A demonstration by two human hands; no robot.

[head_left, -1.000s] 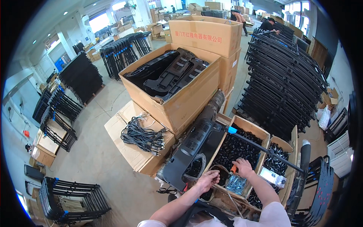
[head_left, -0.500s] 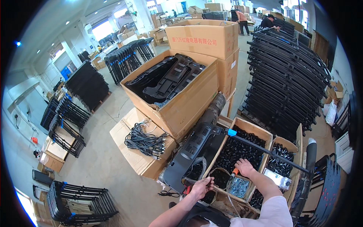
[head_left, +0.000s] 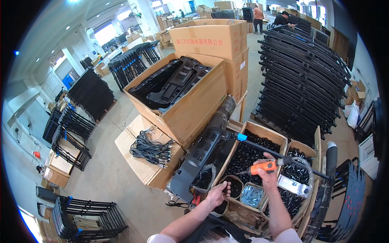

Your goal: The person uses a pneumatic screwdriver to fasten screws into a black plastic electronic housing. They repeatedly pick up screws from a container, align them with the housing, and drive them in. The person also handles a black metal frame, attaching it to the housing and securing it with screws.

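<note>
In my right hand [head_left: 267, 179] is an orange power screwdriver [head_left: 262, 167], its fingers wrapped round the body and its thin bit pointing left. A grey cord [head_left: 308, 170] loops away from its rear end. My left hand [head_left: 218, 196] is pinched beside a small round tub of dark screws [head_left: 233, 188]; whatever the fingertips hold is too small to make out. Just right of that tub, silver screws [head_left: 252, 196] fill a small square container. Beyond both hands, black plastic knobs [head_left: 243, 162] fill a wooden bin, and a black metal bar [head_left: 265, 151] with a blue end lies across it.
A long black plastic housing [head_left: 202, 154] leans left of the bins. Bundled cables [head_left: 150, 149] lie on a carton, beside a larger carton [head_left: 194, 119] of black plastic parts. Stacked black frames [head_left: 300, 81] rise at the far right. A small white box [head_left: 292, 185] rests on the right-hand bin.
My right hand has lifted the orange screwdriver from among the screw containers, raising it over the bin of knobs. My left hand has moved slightly right, toward the small tub.
</note>
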